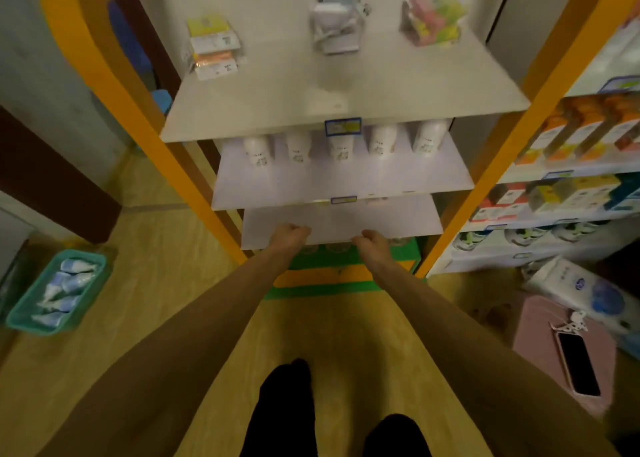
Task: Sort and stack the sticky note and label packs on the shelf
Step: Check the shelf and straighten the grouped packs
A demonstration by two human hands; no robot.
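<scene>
Three piles of packs stand on the top white shelf (346,89). At the left is a stack of yellow, white and orange label packs (213,46). A stack of white-grey packs (334,24) sits in the middle, and a pile of pink and yellow sticky note packs (433,17) is at the right. Both my arms reach down in front of the low third shelf (343,219). My left hand (289,237) and my right hand (372,245) are at its front edge with fingers loosely curled, holding nothing.
White bottles (341,145) line the second shelf. Orange uprights (114,86) frame the unit. Another shelf unit with boxed goods (581,134) stands at the right. On the floor are a teal basket of tubes (59,297) at the left and a pink stool with a phone (576,363) at the right.
</scene>
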